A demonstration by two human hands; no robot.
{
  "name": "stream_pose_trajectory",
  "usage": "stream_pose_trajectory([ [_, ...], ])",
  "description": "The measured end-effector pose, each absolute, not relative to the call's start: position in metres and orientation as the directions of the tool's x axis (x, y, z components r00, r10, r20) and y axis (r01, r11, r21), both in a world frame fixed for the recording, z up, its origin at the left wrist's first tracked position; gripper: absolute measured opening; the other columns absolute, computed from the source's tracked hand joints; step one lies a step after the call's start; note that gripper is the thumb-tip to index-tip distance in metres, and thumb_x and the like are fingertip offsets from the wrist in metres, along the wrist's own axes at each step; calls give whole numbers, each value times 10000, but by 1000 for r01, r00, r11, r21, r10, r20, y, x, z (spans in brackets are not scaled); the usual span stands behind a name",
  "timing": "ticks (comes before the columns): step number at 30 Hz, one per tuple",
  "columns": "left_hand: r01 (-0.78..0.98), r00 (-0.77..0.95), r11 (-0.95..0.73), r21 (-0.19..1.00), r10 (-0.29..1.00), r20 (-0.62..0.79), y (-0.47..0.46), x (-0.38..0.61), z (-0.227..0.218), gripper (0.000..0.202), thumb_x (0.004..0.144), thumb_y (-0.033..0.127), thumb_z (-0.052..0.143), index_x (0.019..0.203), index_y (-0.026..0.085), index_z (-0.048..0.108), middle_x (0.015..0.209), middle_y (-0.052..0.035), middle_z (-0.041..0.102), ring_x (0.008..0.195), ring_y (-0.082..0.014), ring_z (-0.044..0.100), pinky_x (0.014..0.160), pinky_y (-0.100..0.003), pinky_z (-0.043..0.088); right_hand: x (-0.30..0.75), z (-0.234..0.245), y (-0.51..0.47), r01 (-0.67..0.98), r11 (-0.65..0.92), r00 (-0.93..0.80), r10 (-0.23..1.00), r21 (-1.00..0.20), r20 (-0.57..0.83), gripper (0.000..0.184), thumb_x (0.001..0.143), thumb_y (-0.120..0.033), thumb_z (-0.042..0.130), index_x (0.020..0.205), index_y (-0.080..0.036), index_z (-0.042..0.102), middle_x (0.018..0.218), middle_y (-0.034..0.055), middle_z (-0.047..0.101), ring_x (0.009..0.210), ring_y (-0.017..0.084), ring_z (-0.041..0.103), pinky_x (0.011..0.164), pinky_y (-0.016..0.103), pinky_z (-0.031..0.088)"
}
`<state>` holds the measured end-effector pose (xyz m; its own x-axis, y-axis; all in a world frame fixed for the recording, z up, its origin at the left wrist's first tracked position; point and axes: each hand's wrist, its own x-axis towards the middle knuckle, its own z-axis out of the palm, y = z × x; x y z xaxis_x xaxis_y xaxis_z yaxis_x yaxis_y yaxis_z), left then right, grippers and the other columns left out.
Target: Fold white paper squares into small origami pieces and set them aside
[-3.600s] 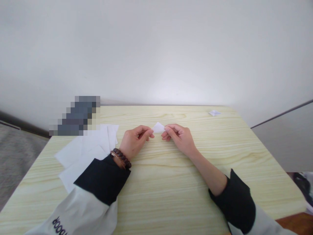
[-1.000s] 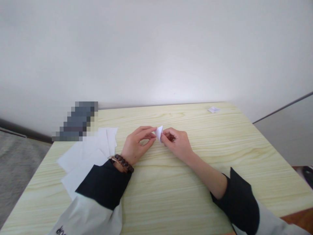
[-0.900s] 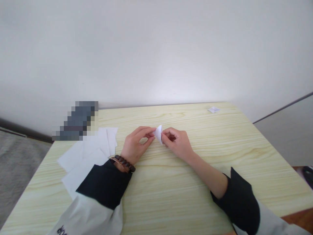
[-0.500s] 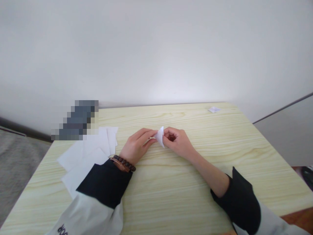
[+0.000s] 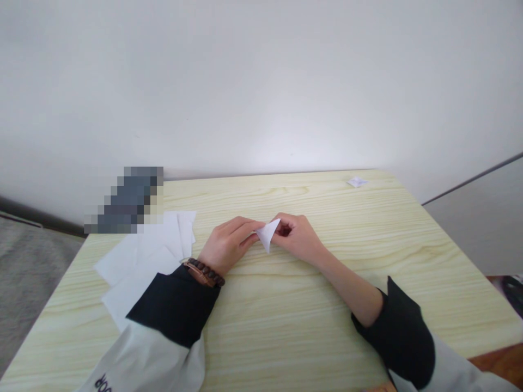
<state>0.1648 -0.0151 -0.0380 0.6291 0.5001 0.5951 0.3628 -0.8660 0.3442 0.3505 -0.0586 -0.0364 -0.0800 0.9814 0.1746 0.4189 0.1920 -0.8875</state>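
Observation:
A small folded white paper piece (image 5: 268,234), triangular with a point hanging down, is pinched between both my hands just above the light wooden table (image 5: 286,316). My left hand (image 5: 226,245) grips its left edge with thumb and forefinger; a dark bead bracelet sits on that wrist. My right hand (image 5: 300,239) holds the paper's upper right corner with its fingers curled. Both forearms lie on the table in dark sleeves.
Several white paper sheets (image 5: 143,256) lie overlapped at the table's left, partly under my left sleeve. A blurred-out dark object (image 5: 126,200) sits at the back left. A small folded white paper (image 5: 357,182) rests near the far right corner. A white wall stands behind.
The paper piece has turned in my fingers: it stood edge-on and narrow, now its flat triangular face shows with a point down. My hands have stayed close together at the table's middle.

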Motion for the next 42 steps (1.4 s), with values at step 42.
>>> stream_pose_trajectory([
  [42, 182, 585, -31, 983, 807, -83, -20, 177, -9, 327, 795, 443, 597, 650, 167, 696, 718, -30, 698, 689, -173, 641, 678, -280, 560, 350, -37, -66, 681, 595, -237, 730, -427, 641, 116, 853, -222, 550, 756, -224, 614, 673, -1, 627, 605, 110, 574, 581, 223, 410],
])
